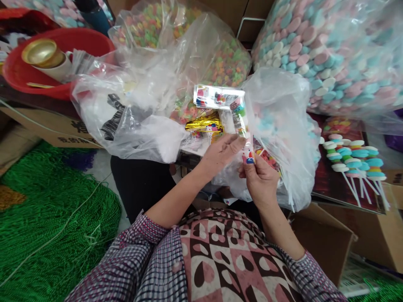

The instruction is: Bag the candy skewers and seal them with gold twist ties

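Note:
A small clear wrapper (248, 147) with colourful print is held upright in front of me. My right hand (260, 178) pinches its lower end between thumb and fingers. At its upper left side, my left hand (222, 154) has its fingers drawn together against the wrapper; the exact grip is partly hidden. Just beyond lies a stack of silver printed wrappers (217, 97), with a bundle of gold twist ties (204, 123) beside it. Candy skewers on white sticks (357, 157) lie in a group at the right.
Large bags of pink, blue and white candies (327, 50) and of ring-shaped gummies (228, 63) stand at the back. A red basin (85, 40) holds cups at left. Thin plastic bags (157, 136) cover the near table. Green cord (56, 218) is heaped below left; an open carton (324, 235) sits lower right.

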{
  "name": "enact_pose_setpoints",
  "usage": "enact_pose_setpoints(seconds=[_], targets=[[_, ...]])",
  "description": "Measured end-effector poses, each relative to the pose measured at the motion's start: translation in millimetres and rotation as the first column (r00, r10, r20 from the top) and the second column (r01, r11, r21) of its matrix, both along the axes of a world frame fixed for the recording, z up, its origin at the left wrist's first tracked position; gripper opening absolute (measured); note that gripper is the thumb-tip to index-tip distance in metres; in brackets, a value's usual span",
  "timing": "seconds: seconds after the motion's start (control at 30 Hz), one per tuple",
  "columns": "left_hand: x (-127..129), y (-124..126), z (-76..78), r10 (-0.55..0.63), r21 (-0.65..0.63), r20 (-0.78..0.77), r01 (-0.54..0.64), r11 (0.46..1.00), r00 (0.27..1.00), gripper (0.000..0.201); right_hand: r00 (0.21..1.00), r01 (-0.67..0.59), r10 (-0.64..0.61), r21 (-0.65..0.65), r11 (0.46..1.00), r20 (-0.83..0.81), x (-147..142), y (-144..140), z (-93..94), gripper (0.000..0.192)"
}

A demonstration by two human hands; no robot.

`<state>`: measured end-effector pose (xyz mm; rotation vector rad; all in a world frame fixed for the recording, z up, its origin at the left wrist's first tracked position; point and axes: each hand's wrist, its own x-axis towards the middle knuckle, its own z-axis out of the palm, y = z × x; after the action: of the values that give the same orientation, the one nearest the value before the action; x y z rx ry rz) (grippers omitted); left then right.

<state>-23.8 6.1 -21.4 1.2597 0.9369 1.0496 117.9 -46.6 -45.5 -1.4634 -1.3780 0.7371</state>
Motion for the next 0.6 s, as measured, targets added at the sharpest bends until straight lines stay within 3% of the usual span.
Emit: enact_pose_setpoints(seconds=[0.13,0.3,0.6], targets=[[12.7,-5.1,-4.7,-0.052,-0.217,0.203,0.097,0.971,0.978,0.04,0.992,-0.005,0.004,0.006,1.0,0.128,-3.4,-3.8,-3.1,0.023],[17.7,-12.8,-3.7,-0.048,-0.271,0.321,0.14,0.952,0.946,0.041,0.98,-0.008,0.0,0.038,0.999,0.199,-8.0,-4.5,3.2,0.027],[17.3,-17.0,-8.9,-0.076,-0.284,0.31,0.168,0.944,0.948,0.046,0.991,-0.044,0.027,-0.128,0.991,-0.13,-20.4,-3.2,9.8,0.031]])
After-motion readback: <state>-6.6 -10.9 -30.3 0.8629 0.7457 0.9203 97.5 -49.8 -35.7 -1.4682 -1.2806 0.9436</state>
